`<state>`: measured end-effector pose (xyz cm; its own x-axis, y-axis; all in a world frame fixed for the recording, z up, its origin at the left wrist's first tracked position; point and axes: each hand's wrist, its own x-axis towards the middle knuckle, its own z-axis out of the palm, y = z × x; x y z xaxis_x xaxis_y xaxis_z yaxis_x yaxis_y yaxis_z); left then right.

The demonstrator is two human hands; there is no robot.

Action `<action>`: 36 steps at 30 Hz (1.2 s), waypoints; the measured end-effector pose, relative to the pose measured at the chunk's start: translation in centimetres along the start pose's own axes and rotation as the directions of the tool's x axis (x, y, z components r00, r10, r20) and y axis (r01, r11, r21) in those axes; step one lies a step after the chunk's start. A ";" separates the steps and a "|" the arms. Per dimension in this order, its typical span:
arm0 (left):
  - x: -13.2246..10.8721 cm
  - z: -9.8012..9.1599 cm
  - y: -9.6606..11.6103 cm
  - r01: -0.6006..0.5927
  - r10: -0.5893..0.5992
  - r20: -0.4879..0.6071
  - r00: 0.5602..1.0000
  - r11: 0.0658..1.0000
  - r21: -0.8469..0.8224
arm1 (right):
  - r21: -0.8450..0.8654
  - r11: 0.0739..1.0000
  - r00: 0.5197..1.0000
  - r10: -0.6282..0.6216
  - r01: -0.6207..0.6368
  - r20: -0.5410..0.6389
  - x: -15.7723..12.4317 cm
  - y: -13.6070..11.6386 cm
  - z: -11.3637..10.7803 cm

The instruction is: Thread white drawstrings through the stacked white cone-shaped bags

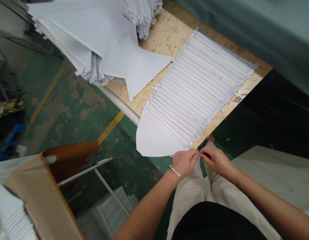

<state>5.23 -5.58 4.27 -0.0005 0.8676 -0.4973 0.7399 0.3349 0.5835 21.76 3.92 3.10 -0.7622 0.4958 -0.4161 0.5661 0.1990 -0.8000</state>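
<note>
My left hand [185, 162], with a silver bangle at the wrist, is closed in a pinch beside the near corner of the board. Right next to it, my right hand [214, 159] is pinched too, the fingertips of both nearly touching. Whatever lies between them is too small to make out. Just beyond the hands, a long row of overlapping folded white pieces [194, 90] lies across the wooden board [166, 33]. Its nearest piece [156, 136] shows a flat, rounded face that hangs over the board's edge.
White star-shaped sheets [137, 66] lie on a white pile [77, 30] at the upper left, beside another folded stack [147, 13]. A brown carton [42, 196] and a metal frame [107, 186] stand lower left. Grey-green fabric [256, 26] borders the board's far side.
</note>
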 end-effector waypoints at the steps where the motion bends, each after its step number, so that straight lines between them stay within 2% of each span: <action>1: 0.2 0.0 -0.1 -0.032 0.033 -0.027 0.999 0.999 0.016 | 0.005 1.000 0.999 0.017 -0.017 -0.037 0.2 -0.2 0.2; 4: 0.7 0.0 -0.5 -0.122 0.132 -0.135 0.982 0.989 0.080 | 0.090 0.994 0.984 0.080 -0.066 -0.161 0.9 -0.8 0.7; 8: 1.5 -0.2 -1.4 -0.162 0.202 -0.288 0.936 0.974 0.156 | 0.193 0.976 0.944 0.153 -0.099 -0.292 2.3 -1.8 1.3; 13: 2.5 -0.9 -2.3 -0.158 0.236 -0.400 0.885 0.963 0.218 | 0.218 0.970 0.906 0.187 -0.109 -0.379 3.9 -3.0 2.2; 16: 2.8 -1.3 -2.3 -0.167 0.256 -0.460 0.850 0.960 0.226 | 0.232 0.966 0.886 0.202 -0.111 -0.417 4.9 -2.9 2.5; 19: 2.7 -1.9 -1.6 -0.208 0.276 -0.501 0.821 0.960 0.188 | 0.307 0.929 0.811 0.340 -0.209 -0.477 5.8 -1.3 1.9; 21: 2.7 -2.3 -0.9 -0.214 0.229 -0.505 0.832 0.973 0.088 | 0.385 0.879 0.744 0.452 -0.280 -0.491 6.1 0.1 1.2; 22: 2.8 -2.4 -0.6 -0.180 0.157 -0.498 0.853 0.984 0.001 | 0.418 0.862 0.739 0.476 -0.286 -0.477 6.1 0.6 0.9; 24: 3.4 -2.4 -0.3 -0.045 -0.056 -0.441 0.896 0.975 -0.215 | 0.454 0.858 0.790 0.445 -0.241 -0.422 6.0 1.3 0.3; 26: 4.4 -2.0 -0.4 0.111 -0.260 -0.325 0.909 0.904 -0.413 | 0.481 0.856 0.838 0.396 -0.190 -0.374 5.7 1.3 0.0; 27: 5.0 -1.8 -0.5 0.162 -0.321 -0.264 0.910 0.859 -0.485 | 0.494 0.851 0.850 0.386 -0.177 -0.360 5.5 1.2 0.0; 29: 5.9 -1.2 -0.8 0.201 -0.364 -0.171 0.915 0.782 -0.590 | 0.517 0.838 0.854 0.390 -0.175 -0.344 5.4 0.9 0.0; 33: 7.0 -0.5 -0.8 0.181 -0.326 -0.065 0.943 0.667 -0.723 | 0.498 0.848 0.852 0.389 -0.183 -0.351 5.3 0.9 0.1; 36: 7.4 -0.2 -0.5 0.183 -0.308 -0.008 0.951 0.586 -0.789 | 0.515 0.845 0.858 0.365 -0.143 -0.361 5.3 1.2 0.2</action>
<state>4.74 0.77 0.38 -0.2333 0.7252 -0.6478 -0.0972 0.6455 0.7576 18.31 6.62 -0.20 -0.3341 0.8034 -0.4929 0.4261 -0.3378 -0.8393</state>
